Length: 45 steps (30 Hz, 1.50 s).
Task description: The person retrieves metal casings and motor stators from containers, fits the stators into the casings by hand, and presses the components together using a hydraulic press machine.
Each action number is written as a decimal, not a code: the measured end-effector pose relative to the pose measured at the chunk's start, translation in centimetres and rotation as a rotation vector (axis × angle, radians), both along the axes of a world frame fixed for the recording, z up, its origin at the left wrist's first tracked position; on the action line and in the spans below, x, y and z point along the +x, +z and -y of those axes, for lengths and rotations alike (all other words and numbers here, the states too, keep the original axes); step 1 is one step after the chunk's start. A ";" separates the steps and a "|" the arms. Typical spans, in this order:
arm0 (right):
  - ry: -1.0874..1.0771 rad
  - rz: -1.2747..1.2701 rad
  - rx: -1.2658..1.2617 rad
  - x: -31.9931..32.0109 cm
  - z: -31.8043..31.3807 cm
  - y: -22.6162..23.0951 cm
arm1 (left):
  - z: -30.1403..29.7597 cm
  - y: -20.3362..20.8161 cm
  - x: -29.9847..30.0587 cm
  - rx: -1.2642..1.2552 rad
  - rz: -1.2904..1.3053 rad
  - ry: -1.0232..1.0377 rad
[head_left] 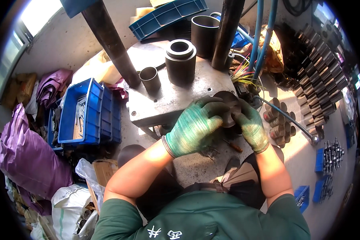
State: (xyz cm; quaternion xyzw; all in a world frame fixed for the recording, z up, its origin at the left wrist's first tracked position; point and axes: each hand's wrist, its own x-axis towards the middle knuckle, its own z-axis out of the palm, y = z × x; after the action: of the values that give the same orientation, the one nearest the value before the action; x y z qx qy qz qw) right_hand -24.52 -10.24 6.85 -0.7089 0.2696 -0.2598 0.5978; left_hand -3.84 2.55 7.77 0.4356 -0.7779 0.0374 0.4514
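Both my hands wear green knitted gloves with dark fingertips. Between them, above the front right edge of a metal worktable [176, 104], is a dark round metal part [228, 114]; fingers cover much of it, so I cannot tell whether it is a tube or a solid piece. My left hand [196, 126] grips its left side, and my right hand [251, 126] closes on its right side. On the tabletop stand a short open metal tube [151, 85], a thick stepped cylinder [181, 70] with a ring-shaped top, and a wider dark tube [204, 42].
Two dark steel columns [112, 48] rise from the worktable. Blue hoses [260, 40] and a metal lever [288, 116] lie to the right, with stacked metal tubes [318, 80] beyond. Left are a blue bin [88, 136] holding rods, purple sacks [32, 156] and a white sack [70, 208].
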 end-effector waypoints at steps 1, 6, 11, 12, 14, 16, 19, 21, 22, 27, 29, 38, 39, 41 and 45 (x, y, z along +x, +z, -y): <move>-0.001 -0.050 -0.015 -0.1 0.2 -0.2 | 0.1 0.2 -0.1 -0.001 -0.037 -0.024; 0.046 0.037 0.044 -0.2 0.9 -1.3 | -0.3 0.1 -0.7 0.078 -0.118 0.110; 0.055 0.125 0.174 0.0 0.5 -1.6 | -0.4 -1.2 -0.5 0.270 -0.289 0.239; 0.006 0.116 0.093 0.1 0.3 -1.7 | -0.4 -1.4 -0.5 0.295 -0.346 0.195; -0.052 0.104 0.011 0.1 0.4 -1.8 | -0.3 -1.1 -0.6 0.338 -0.377 0.144; -0.081 0.159 -0.177 0.1 0.4 -2.1 | -0.3 -1.0 -0.5 0.335 -0.363 0.133; -0.111 0.024 -0.424 0.0 -0.1 -0.7 | -0.5 -1.5 -0.7 0.353 -0.453 0.074; -0.111 -0.003 -0.507 0.1 -0.3 -0.3 | -0.7 -1.7 -0.7 0.377 -0.557 0.030; -0.120 -0.039 -0.598 -0.1 -0.4 -0.2 | -0.6 -1.8 -0.7 0.346 -0.544 0.016; -0.128 0.053 -0.688 -0.8 -0.4 -0.1 | -0.3 -1.4 -0.4 0.169 -0.345 0.040; -0.115 0.074 -0.716 -0.9 -0.6 0.0 | -0.2 -1.4 -0.2 0.021 -0.221 0.056; -0.124 0.195 -0.946 -1.4 -0.6 -0.1 | -0.3 -0.5 -0.1 -0.095 -0.120 -0.031; -0.114 0.165 -0.879 -1.5 -0.8 -0.2 | -0.5 -0.5 0.0 -0.094 -0.117 -0.026; -0.099 0.139 -0.814 -1.6 -1.1 -0.4 | -0.8 -0.4 0.2 -0.075 -0.098 -0.008; -0.001 0.248 -0.072 -0.6 -1.5 -0.9 | -1.5 -1.3 1.2 0.161 -0.191 0.066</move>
State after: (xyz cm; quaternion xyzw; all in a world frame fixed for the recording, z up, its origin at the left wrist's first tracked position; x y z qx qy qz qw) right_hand -25.12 -8.72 5.91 -0.6921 0.1844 -0.3555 0.6005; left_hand -2.67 4.02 6.44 0.4973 -0.7170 -0.0519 0.4857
